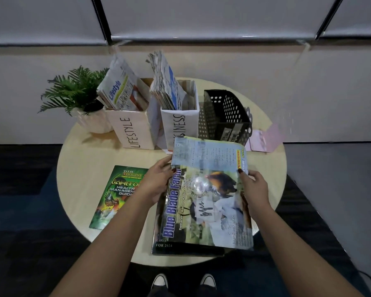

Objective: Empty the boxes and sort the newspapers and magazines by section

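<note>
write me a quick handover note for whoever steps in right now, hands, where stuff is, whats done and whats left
Left hand and right hand both grip the Blue Blade Farm magazine by its side edges, over a dark magazine near the table front edge.
Green Gamefowl guide lies flat at left.
LIFESTYLE box and BUSINESS box hold papers; black mesh holder looks empty.
Left: place the three loose magazines.
</note>
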The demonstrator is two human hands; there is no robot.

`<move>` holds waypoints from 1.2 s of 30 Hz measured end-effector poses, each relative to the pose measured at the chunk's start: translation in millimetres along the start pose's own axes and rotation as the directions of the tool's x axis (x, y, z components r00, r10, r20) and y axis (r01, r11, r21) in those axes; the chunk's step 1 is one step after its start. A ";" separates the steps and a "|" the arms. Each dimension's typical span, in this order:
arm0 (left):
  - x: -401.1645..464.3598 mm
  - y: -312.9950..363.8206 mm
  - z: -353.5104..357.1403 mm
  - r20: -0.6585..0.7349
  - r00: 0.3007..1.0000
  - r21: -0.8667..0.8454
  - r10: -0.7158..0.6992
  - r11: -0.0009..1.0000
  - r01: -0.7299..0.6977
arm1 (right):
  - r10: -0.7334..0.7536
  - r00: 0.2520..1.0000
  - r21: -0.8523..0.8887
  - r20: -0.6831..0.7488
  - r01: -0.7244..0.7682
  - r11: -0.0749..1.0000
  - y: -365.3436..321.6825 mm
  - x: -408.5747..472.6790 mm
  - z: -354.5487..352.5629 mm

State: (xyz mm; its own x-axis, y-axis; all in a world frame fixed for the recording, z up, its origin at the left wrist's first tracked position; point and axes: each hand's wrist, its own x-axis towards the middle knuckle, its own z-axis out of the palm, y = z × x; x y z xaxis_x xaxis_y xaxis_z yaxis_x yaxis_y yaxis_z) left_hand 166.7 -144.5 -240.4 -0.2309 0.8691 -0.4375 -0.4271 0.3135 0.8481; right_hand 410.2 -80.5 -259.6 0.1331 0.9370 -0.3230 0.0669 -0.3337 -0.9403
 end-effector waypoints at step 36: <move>-40.1 -31.1 -18.9 -0.218 0.932 0.135 -0.288 0.937 0.321 | 0.432 0.828 -0.092 0.358 -0.429 0.898 27.9 -13.0 3.8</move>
State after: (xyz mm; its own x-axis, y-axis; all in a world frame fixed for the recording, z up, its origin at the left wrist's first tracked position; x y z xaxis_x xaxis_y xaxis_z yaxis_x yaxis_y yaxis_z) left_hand 172.8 -196.3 -254.9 -0.2827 0.6367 -0.7174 -0.3565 0.6246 0.6948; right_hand 406.6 -101.6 -282.0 -0.2147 0.6684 -0.7122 0.0939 -0.7117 -0.6962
